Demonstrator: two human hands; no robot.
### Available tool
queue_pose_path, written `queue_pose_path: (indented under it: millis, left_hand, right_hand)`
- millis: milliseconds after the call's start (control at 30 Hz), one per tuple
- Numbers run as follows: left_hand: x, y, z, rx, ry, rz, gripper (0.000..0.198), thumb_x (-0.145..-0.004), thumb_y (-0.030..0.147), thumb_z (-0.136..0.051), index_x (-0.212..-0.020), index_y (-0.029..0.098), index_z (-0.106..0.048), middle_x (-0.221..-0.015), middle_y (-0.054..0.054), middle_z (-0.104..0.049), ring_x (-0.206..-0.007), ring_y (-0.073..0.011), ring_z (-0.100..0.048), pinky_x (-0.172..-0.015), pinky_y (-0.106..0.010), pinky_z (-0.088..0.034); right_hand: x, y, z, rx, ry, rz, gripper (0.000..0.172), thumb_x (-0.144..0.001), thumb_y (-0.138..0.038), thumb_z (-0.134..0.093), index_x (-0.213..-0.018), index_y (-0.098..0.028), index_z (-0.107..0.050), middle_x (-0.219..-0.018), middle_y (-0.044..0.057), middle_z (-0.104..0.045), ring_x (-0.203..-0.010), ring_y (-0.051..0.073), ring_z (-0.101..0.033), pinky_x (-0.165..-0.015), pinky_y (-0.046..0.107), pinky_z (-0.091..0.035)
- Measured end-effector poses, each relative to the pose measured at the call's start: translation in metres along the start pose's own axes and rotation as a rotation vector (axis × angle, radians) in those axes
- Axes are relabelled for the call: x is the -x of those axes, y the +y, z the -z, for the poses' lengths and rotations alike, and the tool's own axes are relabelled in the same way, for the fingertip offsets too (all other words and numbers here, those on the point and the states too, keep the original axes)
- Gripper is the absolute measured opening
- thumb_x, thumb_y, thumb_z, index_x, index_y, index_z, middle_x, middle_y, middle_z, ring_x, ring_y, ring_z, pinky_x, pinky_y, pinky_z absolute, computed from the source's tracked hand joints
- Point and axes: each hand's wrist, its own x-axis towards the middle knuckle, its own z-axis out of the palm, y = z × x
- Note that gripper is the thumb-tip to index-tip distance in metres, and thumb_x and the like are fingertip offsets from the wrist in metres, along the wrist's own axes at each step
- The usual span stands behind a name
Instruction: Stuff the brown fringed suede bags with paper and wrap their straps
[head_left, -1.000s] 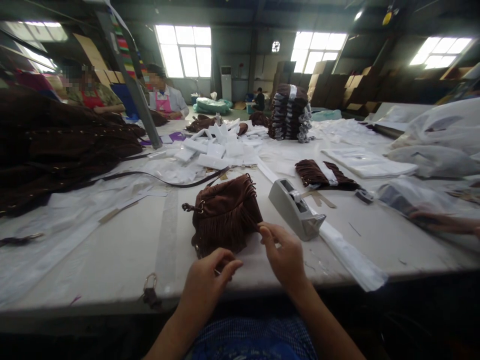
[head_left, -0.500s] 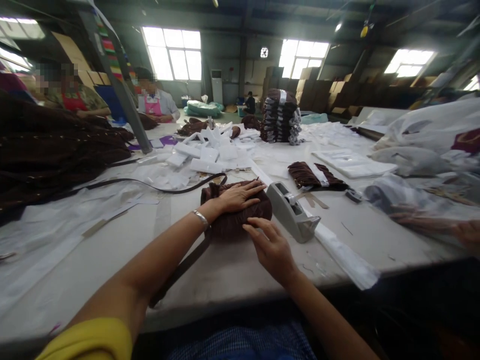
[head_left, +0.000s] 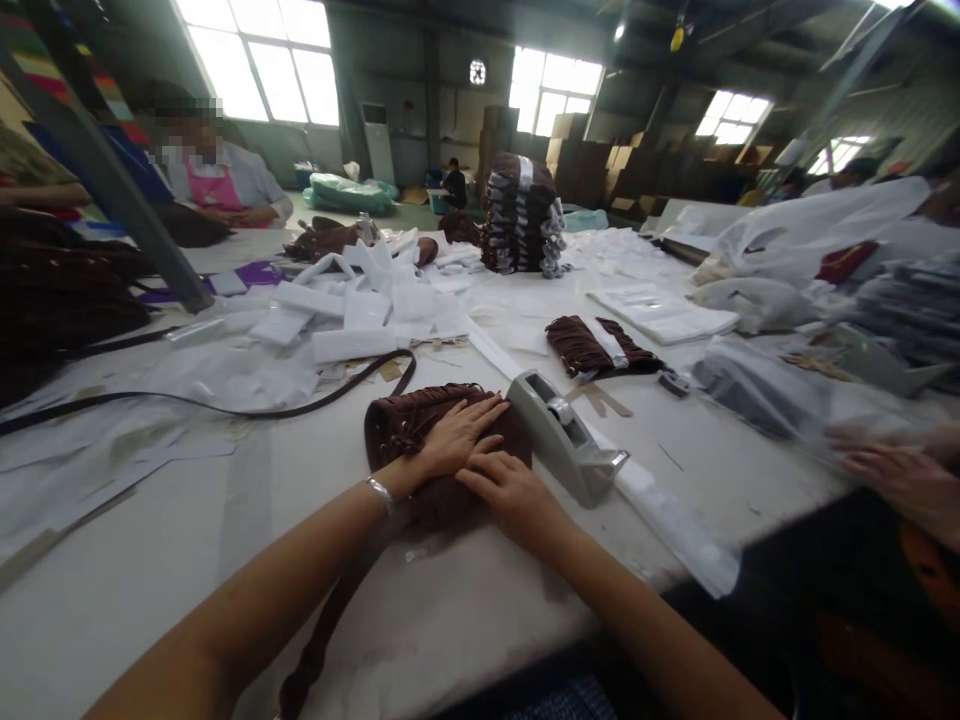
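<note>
A brown fringed suede bag [head_left: 405, 425] lies flat on the white table [head_left: 225, 560] in front of me. My left hand [head_left: 457, 437], with a silver bracelet at the wrist, lies flat on top of the bag, fingers stretched out. My right hand [head_left: 506, 487] presses flat on the bag's near right part, fingers spread and touching the left hand. The bag's dark strap [head_left: 225, 408] trails off to the left across the table. A grey tape dispenser [head_left: 562, 435] stands just right of the bag.
White folded cards and paper [head_left: 360, 310] litter the table's middle. A tall stack of wrapped brown bags [head_left: 521, 215] stands at the back, and another wrapped fringed piece [head_left: 592, 345] lies beyond the dispenser. Plastic bags [head_left: 765, 390] and another person's hand [head_left: 904, 480] are at right. People sit at far left.
The bag went from standing upright to lying flat under both my hands. My hands, pinching at its lower edge a second ago, now press flat on it. My view swung left.
</note>
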Motion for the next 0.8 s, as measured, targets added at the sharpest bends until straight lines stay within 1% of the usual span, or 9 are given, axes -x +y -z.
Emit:
queue_pose_path:
  millis: [67,133,267,333,433,500,533,667,800]
  left_hand:
    - [0.001,0.001,-0.001,-0.003,0.020,-0.009,0.059,-0.098,0.048,-0.040,-0.152,0.028,-0.027,-0.159,-0.005,-0.028,-0.145,-0.0193,-0.030,-0.120,-0.044,-0.015]
    - [0.002,0.003,0.000,-0.003,0.029,-0.012,0.058,-0.098,0.047,-0.040,-0.151,0.028,-0.029,-0.159,-0.005,-0.029,-0.144,-0.0201,-0.031,-0.120,-0.044,-0.016]
    - [0.004,0.005,0.002,0.007,0.035,-0.028,0.058,-0.098,0.047,-0.041,-0.151,0.027,-0.031,-0.158,-0.006,-0.031,-0.144,-0.0210,-0.032,-0.120,-0.044,-0.017]
    - [0.004,0.006,0.002,0.008,0.039,-0.028,0.059,-0.097,0.048,-0.041,-0.151,0.027,-0.031,-0.158,-0.006,-0.031,-0.144,-0.0216,-0.032,-0.120,-0.044,-0.017]
    - [0.004,0.005,0.001,-0.003,0.048,-0.024,0.059,-0.097,0.049,-0.040,-0.151,0.027,-0.031,-0.158,-0.006,-0.032,-0.143,-0.0226,-0.033,-0.120,-0.044,-0.018]
    - [0.004,0.004,-0.001,-0.013,0.052,-0.029,0.059,-0.098,0.050,-0.038,-0.151,0.027,-0.031,-0.158,-0.006,-0.031,-0.143,-0.0225,-0.033,-0.120,-0.044,-0.018]
    - [0.004,0.004,-0.001,-0.018,0.054,-0.032,0.059,-0.098,0.050,-0.038,-0.152,0.027,-0.030,-0.158,-0.006,-0.031,-0.143,-0.0225,-0.032,-0.120,-0.044,-0.018]
    - [0.004,0.004,-0.003,-0.031,0.048,-0.040,0.060,-0.098,0.051,-0.038,-0.152,0.026,-0.029,-0.158,-0.007,-0.031,-0.143,-0.0239,-0.033,-0.120,-0.045,-0.020]
    - [0.005,0.007,-0.003,-0.055,0.033,-0.045,0.061,-0.098,0.052,-0.037,-0.152,0.025,-0.029,-0.158,-0.008,-0.030,-0.143,-0.0250,-0.033,-0.120,-0.045,-0.020]
  right_hand:
    - [-0.004,0.003,-0.004,-0.019,-0.060,0.034,0.029,-0.091,-0.011,-0.056,-0.117,-0.021,-0.063,-0.111,0.010,-0.065,-0.106,0.023,-0.055,-0.096,0.038,-0.047]
    - [-0.007,0.005,-0.001,-0.075,-0.098,0.063,0.024,-0.089,-0.008,-0.057,-0.109,-0.018,-0.065,-0.103,0.009,-0.066,-0.104,0.022,-0.055,-0.096,0.036,-0.047]
    - [-0.010,0.007,0.019,-0.199,-0.171,0.054,0.030,-0.080,-0.005,-0.061,-0.108,-0.016,-0.063,-0.105,0.009,-0.065,-0.106,0.023,-0.055,-0.094,0.033,-0.046]
    - [-0.010,0.007,0.029,-0.248,-0.231,0.040,0.030,-0.081,-0.006,-0.062,-0.109,-0.017,-0.063,-0.106,0.008,-0.065,-0.103,0.021,-0.058,-0.089,0.029,-0.047]
    - [-0.009,0.004,0.036,-0.257,-0.310,0.014,0.018,-0.086,-0.009,-0.062,-0.100,-0.019,-0.064,-0.099,0.004,-0.067,-0.090,0.017,-0.062,-0.079,0.023,-0.045]
    - [-0.006,0.000,0.034,-0.189,-0.318,-0.019,0.006,-0.089,-0.014,-0.062,-0.093,-0.018,-0.065,-0.090,0.004,-0.068,-0.083,0.017,-0.063,-0.074,0.023,-0.044]
    - [-0.004,-0.004,0.033,-0.143,-0.308,-0.047,0.003,-0.090,-0.017,-0.062,-0.091,-0.017,-0.065,-0.086,0.004,-0.068,-0.080,0.017,-0.063,-0.073,0.024,-0.044]
    - [0.010,-0.023,0.025,-0.045,-0.267,-0.132,0.012,-0.095,-0.024,-0.057,-0.089,-0.015,-0.064,-0.079,0.006,-0.068,-0.077,0.019,-0.063,-0.069,0.026,-0.042]
    - [0.029,-0.043,0.029,-0.088,-0.282,-0.163,0.016,-0.096,-0.024,-0.053,-0.086,-0.016,-0.062,-0.082,0.006,-0.067,-0.077,0.018,-0.063,-0.068,0.025,-0.043]
